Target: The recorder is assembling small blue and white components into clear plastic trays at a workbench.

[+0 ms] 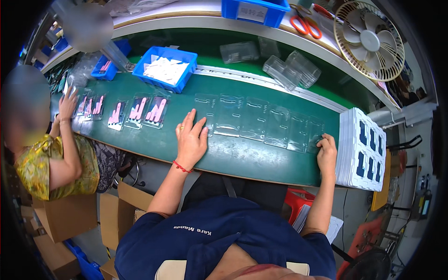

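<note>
A row of several clear plastic blister trays point(254, 119) lies side by side on the green tabletop in front of me. My left hand point(191, 141) rests at the row's left end, fingers spread, the fingertips on or right beside the leftmost tray point(205, 106). At the other end, my right hand point(327, 151) has its fingers curled together by the rightmost tray point(316, 130). Something small and dark shows at those fingertips, too small to name. Just right of that hand stands a stack of white foam trays point(345, 149), the front one holding dark tool-shaped pieces point(363, 133).
Packs with pink pieces point(156, 112) lie to the left, near a co-worker's hand point(67, 105). Behind them stands a blue bin point(186, 74) of white cards. Clear plastic boxes point(284, 72) sit at the back. Above are orange scissors point(305, 25) and a fan point(369, 41).
</note>
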The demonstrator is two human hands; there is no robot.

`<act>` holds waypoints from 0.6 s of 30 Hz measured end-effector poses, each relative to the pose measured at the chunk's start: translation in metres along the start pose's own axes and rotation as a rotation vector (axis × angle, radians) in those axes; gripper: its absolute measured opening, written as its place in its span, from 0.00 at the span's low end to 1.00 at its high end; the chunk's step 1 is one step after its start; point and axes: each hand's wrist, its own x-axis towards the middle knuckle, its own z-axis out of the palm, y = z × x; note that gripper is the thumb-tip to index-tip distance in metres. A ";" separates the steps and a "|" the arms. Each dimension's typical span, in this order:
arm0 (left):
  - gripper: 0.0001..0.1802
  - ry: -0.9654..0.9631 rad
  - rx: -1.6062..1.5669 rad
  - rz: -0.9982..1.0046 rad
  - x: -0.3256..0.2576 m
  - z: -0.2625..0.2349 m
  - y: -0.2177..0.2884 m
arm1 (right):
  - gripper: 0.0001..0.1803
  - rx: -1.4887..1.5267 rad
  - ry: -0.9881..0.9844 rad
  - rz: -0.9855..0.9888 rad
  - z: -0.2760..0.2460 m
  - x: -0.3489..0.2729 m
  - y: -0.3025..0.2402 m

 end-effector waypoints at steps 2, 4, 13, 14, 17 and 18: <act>0.17 -0.007 -0.008 0.016 0.002 0.003 -0.003 | 0.09 0.008 -0.040 0.007 -0.002 0.001 -0.001; 0.19 -0.026 -0.031 0.037 0.005 0.004 -0.005 | 0.13 -0.102 0.034 0.031 -0.015 0.004 -0.009; 0.25 0.094 -0.108 -0.018 0.002 0.000 0.001 | 0.21 -0.549 0.133 0.524 -0.173 -0.063 0.255; 0.25 0.080 -0.112 -0.020 0.001 0.001 0.001 | 0.23 -0.573 0.130 0.545 -0.181 -0.083 0.296; 0.23 0.098 -0.089 -0.076 -0.007 0.000 0.001 | 0.26 -0.648 0.194 0.830 -0.166 -0.061 0.267; 0.23 0.147 -0.066 -0.106 -0.011 -0.001 0.000 | 0.28 -0.694 0.141 0.987 -0.163 -0.049 0.229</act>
